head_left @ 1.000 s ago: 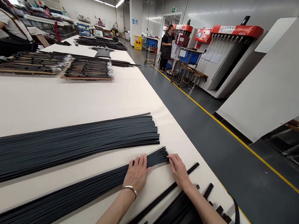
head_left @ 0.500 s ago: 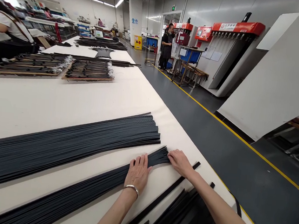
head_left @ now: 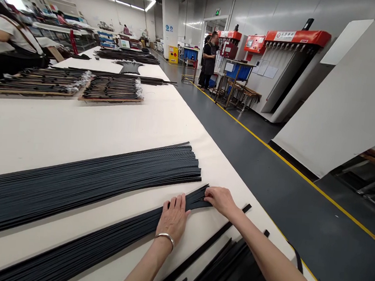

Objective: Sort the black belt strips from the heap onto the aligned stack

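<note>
A narrow bundle of long black strips (head_left: 98,238) runs diagonally across the white table. My left hand (head_left: 173,214) lies flat across it near its far end, fingers stretched out, a metal bangle at the wrist. Just beyond, my right hand (head_left: 222,200) pinches at the fanned-out strip ends, with thumb and fingers together over them. How many strips it grips is hidden. Above this bundle lies a wider row of black strips (head_left: 97,178) with uneven ends. One separate black strip (head_left: 207,245) and a pile of dark strips (head_left: 238,269) lie below, partly behind my right forearm.
Farther along the white table (head_left: 163,120) are two trays of bundled dark straps (head_left: 112,90) and more dark strips (head_left: 126,55). To the right run a grey aisle and red-topped machines (head_left: 297,36). A person (head_left: 209,58) stands there; another person (head_left: 14,40) is at left.
My right hand has shifted slightly left over the strip ends, its fingers now closer in a pinch. My left hand has stayed in place on the bundle.
</note>
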Motion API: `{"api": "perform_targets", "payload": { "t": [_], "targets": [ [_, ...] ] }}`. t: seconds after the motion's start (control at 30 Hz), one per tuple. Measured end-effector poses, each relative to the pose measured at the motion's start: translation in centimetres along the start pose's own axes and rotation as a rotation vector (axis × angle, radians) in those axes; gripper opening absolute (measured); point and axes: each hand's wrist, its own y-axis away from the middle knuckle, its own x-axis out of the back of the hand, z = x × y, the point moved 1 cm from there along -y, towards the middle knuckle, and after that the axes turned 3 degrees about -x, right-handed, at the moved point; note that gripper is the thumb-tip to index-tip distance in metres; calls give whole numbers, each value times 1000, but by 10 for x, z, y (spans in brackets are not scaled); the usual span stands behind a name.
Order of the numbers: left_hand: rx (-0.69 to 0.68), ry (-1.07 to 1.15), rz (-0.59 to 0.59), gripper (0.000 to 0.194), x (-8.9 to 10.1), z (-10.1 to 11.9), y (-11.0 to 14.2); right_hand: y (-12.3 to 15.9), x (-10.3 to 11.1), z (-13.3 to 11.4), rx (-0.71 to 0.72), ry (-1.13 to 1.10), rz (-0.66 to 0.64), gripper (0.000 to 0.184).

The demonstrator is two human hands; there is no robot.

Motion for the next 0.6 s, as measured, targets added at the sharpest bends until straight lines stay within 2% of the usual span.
{"api": "perform_targets", "payload": {
  "t": [0.17,0.37,0.5,0.6],
  "targets": [
    [3,-14,-8,48,1,1,0,1,0,5,66,46,-26,8],
    [4,-52,-27,48,1,1,1,10,3,31,10,94,3,8],
    [6,-51,-36,48,1,1,0,13,5,33,-4,75,44,19],
    [7,-31,-31,47,1,1,-1,13,2,25,58,56,70,31]
  ]
}}
